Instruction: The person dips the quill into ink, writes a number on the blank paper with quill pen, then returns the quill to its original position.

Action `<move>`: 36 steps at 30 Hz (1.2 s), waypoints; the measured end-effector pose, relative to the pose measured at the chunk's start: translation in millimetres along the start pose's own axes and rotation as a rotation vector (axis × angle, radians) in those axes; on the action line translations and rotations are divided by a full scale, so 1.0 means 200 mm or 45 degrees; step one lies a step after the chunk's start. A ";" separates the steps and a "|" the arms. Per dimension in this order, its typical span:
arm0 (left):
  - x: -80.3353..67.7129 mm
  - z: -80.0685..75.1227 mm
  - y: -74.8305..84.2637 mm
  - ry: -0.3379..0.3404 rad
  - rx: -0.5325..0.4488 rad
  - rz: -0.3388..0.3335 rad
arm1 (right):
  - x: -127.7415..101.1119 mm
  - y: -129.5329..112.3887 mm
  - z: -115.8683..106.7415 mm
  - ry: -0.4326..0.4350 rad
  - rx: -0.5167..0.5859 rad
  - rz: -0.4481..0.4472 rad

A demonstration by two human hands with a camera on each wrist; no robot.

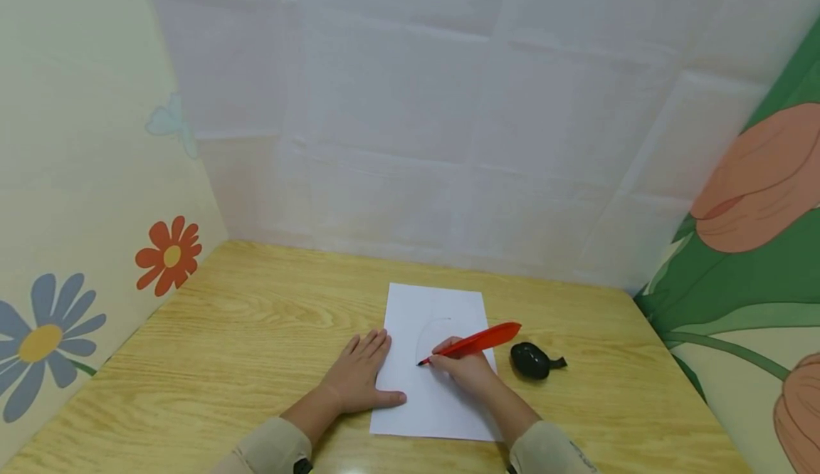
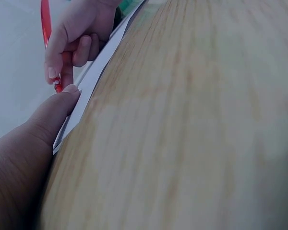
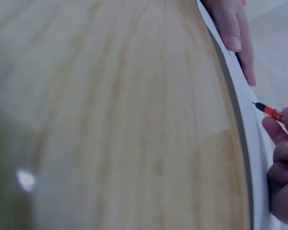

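Note:
A white sheet of paper (image 1: 442,310) lies on the wooden table (image 1: 256,332) with a faint curved line drawn on it. My left hand (image 1: 360,378) lies flat, fingers straight, holding down the sheet's left edge; its thumb (image 2: 57,108) rests on the paper (image 2: 93,76). My right hand (image 1: 464,369) grips a red feather-shaped pen (image 1: 477,342), its dark tip on the paper. In the right wrist view the pen tip (image 3: 260,106) meets the sheet (image 3: 252,129) below the left hand's fingers (image 3: 233,28).
A small black ink pot (image 1: 530,360) sits on the table just right of the paper. Walls stand close on three sides: flower-patterned panels at left (image 1: 96,211) and right (image 1: 756,246), white cloth at the back.

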State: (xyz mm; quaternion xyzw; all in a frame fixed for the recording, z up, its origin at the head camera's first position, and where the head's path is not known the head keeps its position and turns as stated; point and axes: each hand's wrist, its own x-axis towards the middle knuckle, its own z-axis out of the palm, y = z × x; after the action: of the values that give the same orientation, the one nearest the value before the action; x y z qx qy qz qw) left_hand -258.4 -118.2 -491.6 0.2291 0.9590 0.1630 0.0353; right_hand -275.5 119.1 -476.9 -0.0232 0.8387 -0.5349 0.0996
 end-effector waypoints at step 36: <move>0.01 0.02 -0.01 0.012 0.005 -0.005 | -0.05 0.00 -0.03 -0.064 -0.038 -0.001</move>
State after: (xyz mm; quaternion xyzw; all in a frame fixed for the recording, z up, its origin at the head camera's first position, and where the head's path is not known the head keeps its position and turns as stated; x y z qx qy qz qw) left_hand -259.9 -117.2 -495.5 0.2266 0.9599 0.1621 0.0306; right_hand -266.7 126.0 -473.7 -0.0384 0.8438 -0.5217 0.1201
